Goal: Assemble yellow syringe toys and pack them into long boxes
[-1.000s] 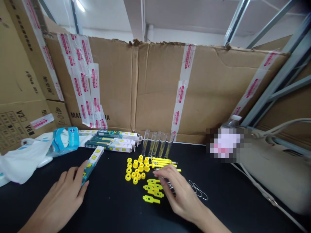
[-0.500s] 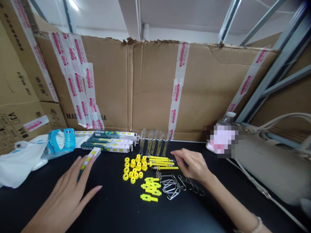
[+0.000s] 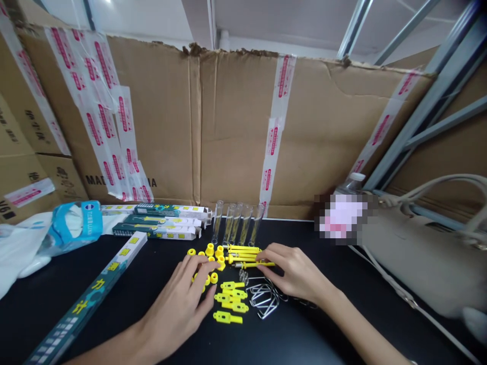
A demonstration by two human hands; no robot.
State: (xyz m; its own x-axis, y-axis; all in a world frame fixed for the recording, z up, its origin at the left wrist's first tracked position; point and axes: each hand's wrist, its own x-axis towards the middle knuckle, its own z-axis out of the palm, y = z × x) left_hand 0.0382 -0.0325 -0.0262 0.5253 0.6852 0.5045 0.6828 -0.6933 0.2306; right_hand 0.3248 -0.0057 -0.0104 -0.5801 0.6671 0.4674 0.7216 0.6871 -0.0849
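My left hand [image 3: 177,299] reaches over the small yellow caps [image 3: 210,249], covering some of them. Its fingers are bent but apart, and I see nothing held in them. My right hand [image 3: 294,271] is at the yellow rods with metal ends [image 3: 243,251]. Its thumb and forefinger close around the nearest yellow rod [image 3: 249,265], which still lies on the table. Flat yellow tabs [image 3: 230,298] lie between the hands. Bent metal wires [image 3: 264,299] lie below the right hand, with small coils [image 3: 243,276] beside them. Clear tubes [image 3: 232,225] stand upright behind.
A long green-and-white box [image 3: 91,294] lies at left, with several similar boxes [image 3: 158,228] behind it. Plastic packaging [image 3: 76,225] is far left. A bottle [image 3: 354,183] and a beige bag [image 3: 418,263] stand at right. Cardboard [image 3: 232,132] walls the back.
My left hand has left the long box and moved right over the yellow caps. My right hand has come left and down onto the rods. The view has shifted slightly.
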